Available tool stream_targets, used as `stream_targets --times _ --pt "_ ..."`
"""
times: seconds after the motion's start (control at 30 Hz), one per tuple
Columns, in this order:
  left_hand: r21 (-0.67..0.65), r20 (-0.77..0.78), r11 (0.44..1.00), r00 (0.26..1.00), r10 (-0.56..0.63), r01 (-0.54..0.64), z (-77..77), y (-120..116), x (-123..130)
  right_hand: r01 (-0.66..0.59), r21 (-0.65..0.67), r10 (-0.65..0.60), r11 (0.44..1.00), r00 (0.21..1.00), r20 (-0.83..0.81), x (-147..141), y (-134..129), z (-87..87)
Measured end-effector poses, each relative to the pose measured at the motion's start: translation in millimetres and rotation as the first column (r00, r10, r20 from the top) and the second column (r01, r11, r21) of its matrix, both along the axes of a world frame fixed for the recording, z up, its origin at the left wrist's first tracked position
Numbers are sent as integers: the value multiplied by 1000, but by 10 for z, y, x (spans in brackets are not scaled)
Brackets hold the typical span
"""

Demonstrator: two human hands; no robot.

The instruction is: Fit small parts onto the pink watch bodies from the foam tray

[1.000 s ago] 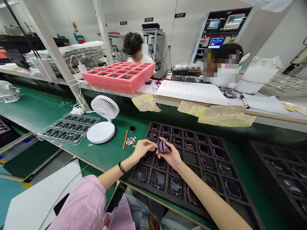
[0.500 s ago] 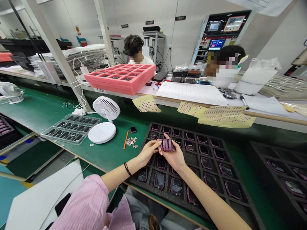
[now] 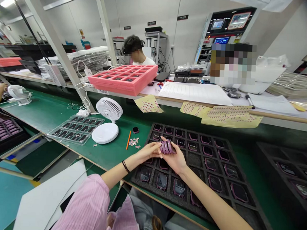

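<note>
A short stack of purple watch cases (image 3: pixel 167 147) sits between my two hands, over a black foam tray. My right hand (image 3: pixel 177 160) cradles the stack from below and the right side, its fingers closed around it. From the left, my left hand (image 3: pixel 152 151) pinches the near end of the same stack with its fingertips. Beneath them, the black foam tray (image 3: pixel 194 159) has square pockets, most with a purple-framed watch (image 3: pixel 179 187) lying face up. My hands and forearms hide some of the pockets.
Left of the tray lie a single watch (image 3: pixel 135 130), an orange stick (image 3: pixel 128 140) and small scraps (image 3: pixel 134 141). Beyond stand a white fan (image 3: pixel 105 133) and a clear tray (image 3: pixel 74 129). Another foam tray (image 3: pixel 269 150) is at right. A pink foam tray (image 3: pixel 114 86) sits on the shelf.
My view has turned slightly, so the bench appears shifted to the right. Both hands stay on the stack, which is tilted a little differently. Another person's arm has appeared at the far left edge.
</note>
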State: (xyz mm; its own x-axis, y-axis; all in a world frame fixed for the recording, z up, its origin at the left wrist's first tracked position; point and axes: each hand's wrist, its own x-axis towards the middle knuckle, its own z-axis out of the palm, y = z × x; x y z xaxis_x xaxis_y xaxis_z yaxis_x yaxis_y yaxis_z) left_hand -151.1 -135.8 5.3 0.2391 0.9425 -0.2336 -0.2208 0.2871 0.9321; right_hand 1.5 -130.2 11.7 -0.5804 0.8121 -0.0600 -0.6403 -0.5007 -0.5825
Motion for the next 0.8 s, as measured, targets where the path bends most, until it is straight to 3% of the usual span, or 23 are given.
stream_targets --times 0.07,0.1,0.17,0.23,0.27,0.33,0.53,0.8 --pt "119 -321 993 946 47 -9 35 30 -267 -14 -15 14 1000 1000 24 -1 25 -38" --pt "240 -517 971 845 137 -10 37 35 -418 -18 -27 19 999 999 30 6 42 -61" --pt "391 -783 918 548 294 66 1 21 -707 -21 -62 23 998 999 22 26 81 -106" --pt "410 -881 900 318 350 146 -83 -16 -920 -17 -93 18 996 1000 6 42 111 -141" --pt "408 -900 898 241 364 168 -134 -37 -986 -16 -99 16 995 1000 1 46 120 -153" --pt "396 -915 899 162 370 185 -224 -72 -1035 -20 -96 20 995 1000 3 47 123 -166" --pt "385 -918 899 180 352 206 -262 -39 -928 -19 -78 21 997 999 26 31 97 -163" --pt "381 -877 921 348 331 85 -173 43 -901 1 -71 3 997 998 58 20 94 -164"
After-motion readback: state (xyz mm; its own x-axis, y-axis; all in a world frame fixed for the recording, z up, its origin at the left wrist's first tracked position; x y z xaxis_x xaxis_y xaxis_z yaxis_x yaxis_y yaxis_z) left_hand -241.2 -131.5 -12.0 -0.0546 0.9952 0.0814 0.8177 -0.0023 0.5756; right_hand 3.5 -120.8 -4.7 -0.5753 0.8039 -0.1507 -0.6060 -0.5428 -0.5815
